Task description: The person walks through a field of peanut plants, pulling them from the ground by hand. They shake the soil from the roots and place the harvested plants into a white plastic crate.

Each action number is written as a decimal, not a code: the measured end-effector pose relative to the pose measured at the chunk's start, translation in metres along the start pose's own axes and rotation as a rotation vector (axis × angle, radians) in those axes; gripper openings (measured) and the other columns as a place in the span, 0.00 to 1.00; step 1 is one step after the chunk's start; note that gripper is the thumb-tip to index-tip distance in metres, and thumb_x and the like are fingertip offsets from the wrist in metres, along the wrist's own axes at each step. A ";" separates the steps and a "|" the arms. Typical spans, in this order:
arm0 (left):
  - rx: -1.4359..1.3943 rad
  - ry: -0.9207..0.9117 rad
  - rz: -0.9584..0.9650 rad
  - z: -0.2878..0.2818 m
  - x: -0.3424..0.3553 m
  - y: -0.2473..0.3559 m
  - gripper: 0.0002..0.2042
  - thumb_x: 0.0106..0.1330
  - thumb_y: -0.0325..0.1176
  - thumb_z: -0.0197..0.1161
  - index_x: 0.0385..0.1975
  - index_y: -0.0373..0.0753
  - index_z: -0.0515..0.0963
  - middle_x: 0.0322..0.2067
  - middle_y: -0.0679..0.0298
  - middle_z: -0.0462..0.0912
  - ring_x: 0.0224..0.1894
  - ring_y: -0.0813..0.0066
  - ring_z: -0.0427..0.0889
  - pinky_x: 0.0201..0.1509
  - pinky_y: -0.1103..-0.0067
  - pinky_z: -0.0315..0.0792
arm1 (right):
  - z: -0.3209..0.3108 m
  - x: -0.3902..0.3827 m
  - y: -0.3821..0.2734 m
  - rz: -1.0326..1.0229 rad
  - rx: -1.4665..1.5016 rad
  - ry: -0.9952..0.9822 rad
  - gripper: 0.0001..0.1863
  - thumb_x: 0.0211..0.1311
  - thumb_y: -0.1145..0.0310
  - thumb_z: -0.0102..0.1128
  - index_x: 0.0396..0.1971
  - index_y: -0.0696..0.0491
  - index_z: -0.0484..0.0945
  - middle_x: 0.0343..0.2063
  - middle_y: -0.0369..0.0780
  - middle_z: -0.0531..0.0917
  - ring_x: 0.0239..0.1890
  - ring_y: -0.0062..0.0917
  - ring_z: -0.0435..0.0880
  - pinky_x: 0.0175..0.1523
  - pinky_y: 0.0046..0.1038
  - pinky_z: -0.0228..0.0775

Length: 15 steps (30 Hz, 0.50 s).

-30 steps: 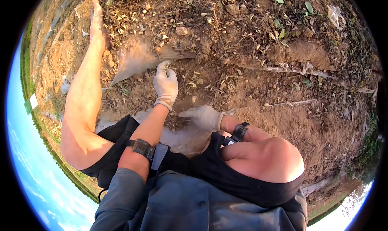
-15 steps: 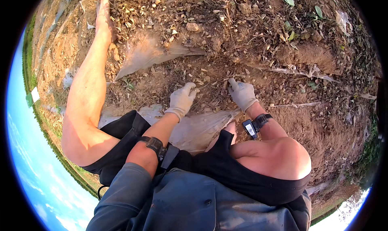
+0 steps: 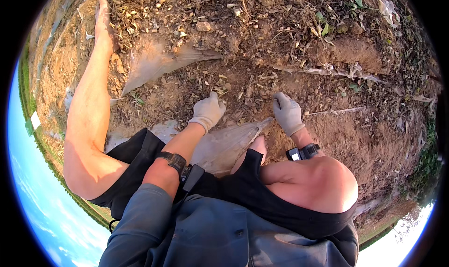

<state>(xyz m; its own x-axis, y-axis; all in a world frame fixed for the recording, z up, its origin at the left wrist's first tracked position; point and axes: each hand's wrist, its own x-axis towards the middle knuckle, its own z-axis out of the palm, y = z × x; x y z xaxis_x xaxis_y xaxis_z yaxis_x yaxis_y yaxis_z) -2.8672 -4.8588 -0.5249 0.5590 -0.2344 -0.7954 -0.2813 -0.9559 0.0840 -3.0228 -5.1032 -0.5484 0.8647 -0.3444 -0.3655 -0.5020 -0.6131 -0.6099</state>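
My left hand [image 3: 208,110], in a pale knit glove, is low over dry soil and leaf litter [image 3: 234,91], fingers curled; whatever they may hold is hidden. To its right, my right hand [image 3: 286,111], also gloved, has bent fingers down at the dirt, their tips and any contents hard to make out. Between and below the hands lies a crumpled sheet of translucent plastic film [image 3: 217,145], partly under soil. Another torn piece of film [image 3: 154,68] sticks out of the ground ahead of my left hand.
My bare left leg [image 3: 91,112] stretches forward on the left; my bent right knee [image 3: 329,183] is at lower right. Strips of film [image 3: 343,73], pebbles and green leaves [image 3: 358,0] dot the soil. A field edge, a small white-and-green sign [image 3: 33,122] and sky show at far left.
Since a second ago my left hand has come back toward me and right. My right hand moved forward and right, away from the film, then slightly farther right.
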 end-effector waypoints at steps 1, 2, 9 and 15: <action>-0.053 0.040 0.008 0.000 -0.001 0.001 0.19 0.65 0.43 0.55 0.46 0.33 0.74 0.31 0.45 0.86 0.38 0.48 0.87 0.44 0.58 0.79 | 0.005 -0.003 -0.008 -0.001 0.023 -0.018 0.07 0.67 0.65 0.58 0.40 0.49 0.80 0.33 0.46 0.84 0.36 0.45 0.85 0.42 0.43 0.76; -0.086 0.063 0.011 -0.001 -0.002 0.003 0.19 0.65 0.43 0.55 0.45 0.33 0.75 0.31 0.44 0.86 0.38 0.47 0.87 0.45 0.58 0.79 | 0.010 -0.006 -0.015 -0.001 0.044 -0.034 0.07 0.66 0.65 0.58 0.40 0.49 0.79 0.34 0.45 0.84 0.36 0.45 0.85 0.42 0.43 0.77; -0.685 0.064 -0.071 -0.009 0.011 0.011 0.14 0.63 0.38 0.59 0.39 0.32 0.78 0.25 0.52 0.83 0.23 0.60 0.83 0.28 0.67 0.75 | 0.046 -0.026 -0.040 -0.275 0.135 -0.336 0.07 0.67 0.65 0.57 0.41 0.50 0.78 0.38 0.45 0.83 0.38 0.46 0.84 0.43 0.44 0.76; -1.129 -0.002 -0.102 -0.011 0.014 0.006 0.18 0.48 0.21 0.61 0.19 0.46 0.56 0.15 0.73 0.58 0.11 0.78 0.64 0.14 0.77 0.58 | 0.015 -0.012 -0.012 -0.020 0.132 -0.015 0.06 0.66 0.70 0.57 0.41 0.52 0.76 0.37 0.47 0.82 0.38 0.47 0.84 0.42 0.43 0.76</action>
<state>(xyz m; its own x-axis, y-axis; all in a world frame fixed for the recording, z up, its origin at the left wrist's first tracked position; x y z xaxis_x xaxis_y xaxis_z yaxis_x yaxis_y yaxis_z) -2.8526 -4.8701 -0.5292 0.5374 -0.1472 -0.8304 0.6307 -0.5836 0.5116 -3.0272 -5.0810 -0.5478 0.8746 -0.3223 -0.3621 -0.4833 -0.5207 -0.7037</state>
